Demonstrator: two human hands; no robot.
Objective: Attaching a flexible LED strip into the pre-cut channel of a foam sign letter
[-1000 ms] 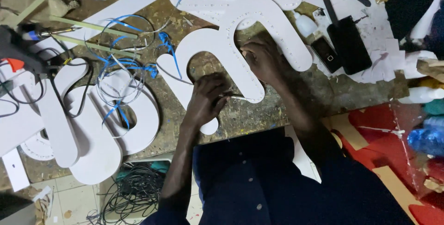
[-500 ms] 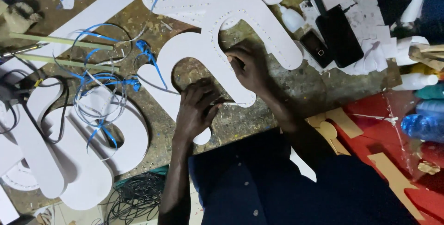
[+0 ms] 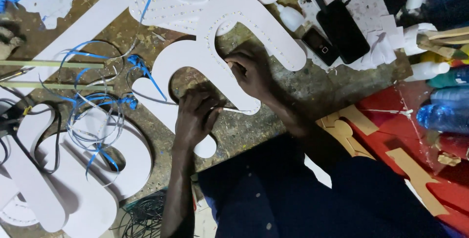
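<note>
While both hands press the white curved foam-board letter cutout [image 3: 205, 67] near the tabletop's [image 3: 312, 86] middle, left hand [image 3: 195, 118] pinching its edge, right hand [image 3: 251, 72] flat, it looks light, stiff, dentable.

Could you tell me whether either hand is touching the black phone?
No, both hands rest on the white cutout, apart from the black phone.

white letter cutout [image 3: 195, 64]: matt, smooth plastic-like sheet, centre of frame
table [image 3: 303, 89]: rough, worn wood, paint-flecked
blue strips [image 3: 93, 106]: thin, glossy plastic ribbon, left of centre
mobile phone [image 3: 343, 29]: black, glossy plastic, upper right
glue bottle [image 3: 291, 18]: white, smooth plastic
red board [image 3: 391, 130]: smooth, slightly glossy, lower right
sleeve [image 3: 312, 194]: dark matt cloth
</note>
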